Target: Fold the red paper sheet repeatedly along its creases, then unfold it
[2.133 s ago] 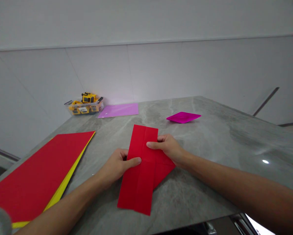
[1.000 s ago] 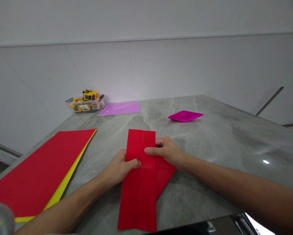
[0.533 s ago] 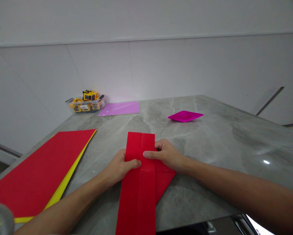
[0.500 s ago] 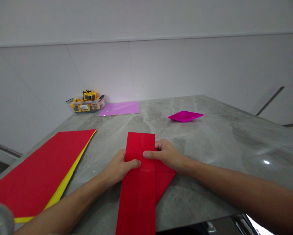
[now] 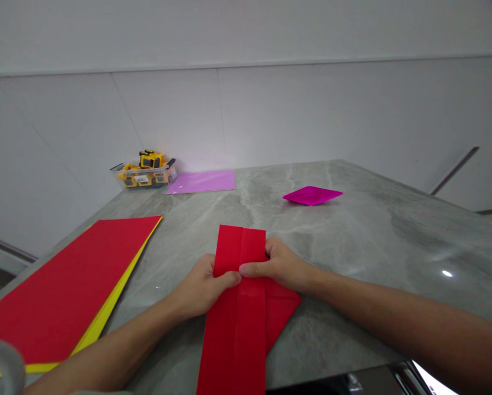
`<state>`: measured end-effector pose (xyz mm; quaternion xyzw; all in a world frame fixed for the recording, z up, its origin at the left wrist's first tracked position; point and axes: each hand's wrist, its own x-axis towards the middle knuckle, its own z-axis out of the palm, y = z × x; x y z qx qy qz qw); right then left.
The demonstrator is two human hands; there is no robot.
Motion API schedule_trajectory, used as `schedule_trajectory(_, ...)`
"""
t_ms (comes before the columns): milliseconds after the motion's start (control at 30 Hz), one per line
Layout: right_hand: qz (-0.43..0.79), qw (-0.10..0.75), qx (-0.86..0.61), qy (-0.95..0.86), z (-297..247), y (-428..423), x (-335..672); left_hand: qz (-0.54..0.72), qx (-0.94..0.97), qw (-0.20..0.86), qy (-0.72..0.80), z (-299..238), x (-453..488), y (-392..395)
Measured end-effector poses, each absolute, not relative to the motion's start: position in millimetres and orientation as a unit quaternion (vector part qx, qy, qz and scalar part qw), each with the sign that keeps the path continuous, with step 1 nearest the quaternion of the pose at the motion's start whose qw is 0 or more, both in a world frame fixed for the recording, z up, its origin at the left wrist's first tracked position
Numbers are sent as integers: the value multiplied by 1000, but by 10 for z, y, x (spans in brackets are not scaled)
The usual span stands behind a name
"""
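Note:
A folded red paper [image 5: 233,345] runs as a long creased strip toward the bottom edge of the view, with a triangular flap sticking out on its right. My left hand [image 5: 204,285] grips the strip's left side, thumb on top and fingers hidden behind. From the right, my right hand [image 5: 284,266] pinches the paper the same way, its thumb flat on the strip. Both thumb tips meet near the central crease. The paper's lower end is cut off by the frame.
Red and yellow sheets [image 5: 77,274] lie stacked at the left. Further back are a clear box of yellow toy vehicles [image 5: 145,174], a flat purple sheet [image 5: 204,182] and a folded magenta paper boat [image 5: 312,196]. All rest on a grey marbled table [image 5: 377,241] against a wall.
The red paper and both hands have shifted slightly right and down in the view. My thumbs have come together, now touching at the tips. Both hands keep their hold.

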<state>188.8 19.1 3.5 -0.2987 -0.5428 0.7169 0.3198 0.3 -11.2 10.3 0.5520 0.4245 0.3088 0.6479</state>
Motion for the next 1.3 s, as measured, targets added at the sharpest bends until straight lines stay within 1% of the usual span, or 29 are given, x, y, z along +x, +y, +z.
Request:
schedule_trajectory(233, 734, 347, -273, -516, 3, 189, 1857, 298, 582, 625, 426, 116, 15, -120)
schedule_trajectory(400, 746, 351, -257, -504, 3, 172, 1860, 294, 589, 616, 432, 139, 34, -133)
schedule_trajectory(533, 731, 366, -280, -503, -2, 188, 1848, 291, 572, 624, 445, 130, 36, -127)
schedule_trajectory(767, 671, 503, -332, -433, -1, 287, 1836, 299, 494, 648, 497, 146, -19, -30)
schedule_trajectory(867, 642, 541, -356, -411, -7, 323, 1868, 301, 485, 654, 496, 160, -41, 13)
schedule_trajectory(967, 658, 527, -346, -410, -14, 327, 1891, 308, 489, 656, 486, 157, -51, 28)
schedule_trajectory(1167, 726, 442, -295, -436, -49, 295, 1896, 292, 501, 658, 480, 139, -30, -18)
schedule_trajectory(1300, 729, 428, -293, -447, -77, 299, 1898, 292, 508, 664, 466, 131, -23, -36)
